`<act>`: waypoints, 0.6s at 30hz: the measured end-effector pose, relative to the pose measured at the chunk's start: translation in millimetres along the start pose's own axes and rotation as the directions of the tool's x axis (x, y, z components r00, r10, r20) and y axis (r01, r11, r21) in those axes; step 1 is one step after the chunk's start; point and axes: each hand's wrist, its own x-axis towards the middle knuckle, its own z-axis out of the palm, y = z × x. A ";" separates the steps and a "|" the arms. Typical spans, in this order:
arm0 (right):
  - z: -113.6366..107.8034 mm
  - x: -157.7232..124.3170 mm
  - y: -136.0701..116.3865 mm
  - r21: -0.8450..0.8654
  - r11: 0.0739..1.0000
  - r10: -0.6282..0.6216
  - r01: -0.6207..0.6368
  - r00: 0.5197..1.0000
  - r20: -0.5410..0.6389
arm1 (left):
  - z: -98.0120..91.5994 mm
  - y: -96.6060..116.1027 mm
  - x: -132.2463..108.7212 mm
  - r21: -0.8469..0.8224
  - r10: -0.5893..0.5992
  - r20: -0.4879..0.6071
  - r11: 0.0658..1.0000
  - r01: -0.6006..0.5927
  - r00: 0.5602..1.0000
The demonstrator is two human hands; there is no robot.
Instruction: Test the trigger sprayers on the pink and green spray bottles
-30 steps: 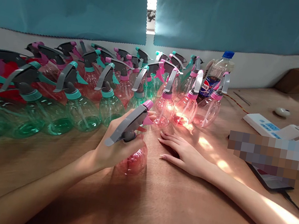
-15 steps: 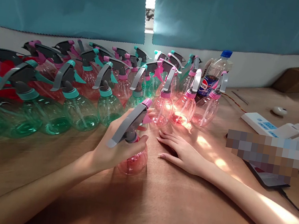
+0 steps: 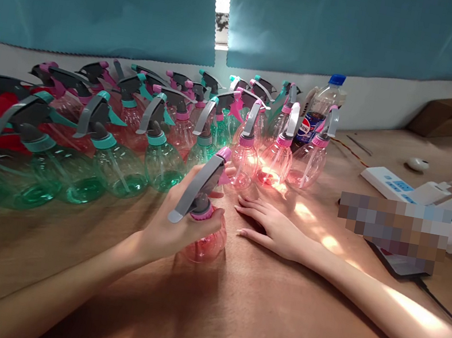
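My left hand [image 3: 176, 218] is wrapped round the neck of a pink spray bottle [image 3: 206, 244] with a grey and pink trigger head. The bottle stands upright on the brown table [image 3: 254, 308], its far side partly covered by my fingers. To the right, my right hand [image 3: 274, 230] lies flat on the table, fingers stretched out and holding nothing. Just beyond the hands stand clear pink spray bottles [image 3: 275, 163]. Green spray bottles [image 3: 165, 167] with teal collars form a row to the left, with more pink and green ones behind.
A cola bottle [image 3: 316, 118] with a blue cap stands behind the pink bottles. On the right lie a white power strip [image 3: 385, 182] with plugged-in chargers, a blurred-out device and a white earbud case [image 3: 417, 164]. An open cardboard box [image 3: 440, 116] sits at the back right.
The view has shifted slightly. The pink spray bottle in my left hand has turned a little, showing more of its pink collar. My right hand stays flat.
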 end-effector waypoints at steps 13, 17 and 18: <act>1.3 -0.7 2.2 0.001 1.000 -0.004 0.004 1.000 0.005 | 0.9 3.9 1.4 -0.072 0.006 -0.025 0.997 -0.008 1.000; 2.0 -1.5 3.5 -0.003 1.000 0.000 0.000 1.000 0.017 | 1.1 2.9 1.8 -0.043 0.029 -0.014 0.999 -0.030 0.999; 2.1 -1.6 3.6 -0.001 1.000 0.002 -0.002 1.000 0.014 | 1.2 1.4 2.0 -0.009 0.033 -0.014 0.999 -0.033 0.999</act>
